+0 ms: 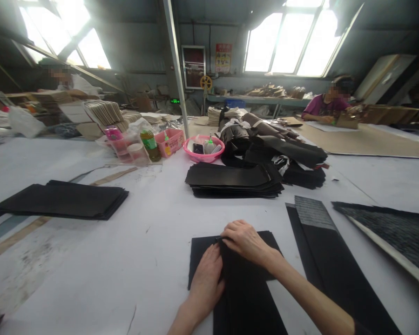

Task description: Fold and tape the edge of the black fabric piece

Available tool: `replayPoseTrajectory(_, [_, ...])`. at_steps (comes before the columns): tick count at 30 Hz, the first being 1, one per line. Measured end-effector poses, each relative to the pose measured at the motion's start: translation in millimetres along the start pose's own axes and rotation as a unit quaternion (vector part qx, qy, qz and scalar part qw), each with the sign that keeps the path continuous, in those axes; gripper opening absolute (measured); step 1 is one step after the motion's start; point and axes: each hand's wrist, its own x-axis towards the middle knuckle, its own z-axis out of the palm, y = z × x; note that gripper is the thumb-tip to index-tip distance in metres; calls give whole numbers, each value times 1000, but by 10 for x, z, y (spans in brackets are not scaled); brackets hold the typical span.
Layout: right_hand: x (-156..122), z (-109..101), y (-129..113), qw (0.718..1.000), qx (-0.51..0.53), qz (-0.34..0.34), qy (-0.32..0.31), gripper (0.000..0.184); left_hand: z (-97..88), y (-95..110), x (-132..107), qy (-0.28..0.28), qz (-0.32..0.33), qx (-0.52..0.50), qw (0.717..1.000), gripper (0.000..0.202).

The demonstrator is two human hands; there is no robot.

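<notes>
Nearest, the left hand [206,277] lies flat and open, palm down, pinning a long black strip [246,300] where it crosses a black sheet [197,251] on the white table [153,242]. Just beyond, the right hand [246,242] is closed, fingers curled over the strip's far end, apparently pinching that edge. The work looks like squaring the strip on the sheet. It would likely go best with the left palm kept heavy so nothing slides, the pinched end drawn taut, and the edges matched before pressing. To the right lies a grey-tipped strip [312,213]. Farther off are black stacks at centre [230,179] and left [63,200], then a pink basin [203,150]. A co-worker [323,104] sits at the far bench.
</notes>
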Motion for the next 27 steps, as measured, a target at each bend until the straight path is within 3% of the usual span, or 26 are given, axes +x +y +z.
replayPoseTrajectory(10, [91, 166, 18, 999, 2, 41, 10, 17, -41, 49, -2, 20, -12, -41, 999, 64])
replayPoseTrajectory(13, [93, 163, 30, 998, 16, 57, 14, 14, -124, 87, 14, 107, -85, -124, 983, 37])
replayPoseTrajectory(15, [83, 145, 39, 998, 30, 60, 12, 14, -179, 101, 58, 141, -164, -204, 955, 29])
replayPoseTrajectory(19, [76, 103, 47, 996, 58, 69, 6, 14, -210, 98, 225, 61, -284, -333, 897, 42])
replayPoseTrajectory(23, [96, 65, 56, 992, 91, 86, 2, 12, -127, 75, 348, 84, -279, -331, 898, 35])
replayPoseTrajectory(27, [138, 56, 83, 983, 138, 120, 1, 12, -50, 61, 322, 89, -264, -325, 904, 32])
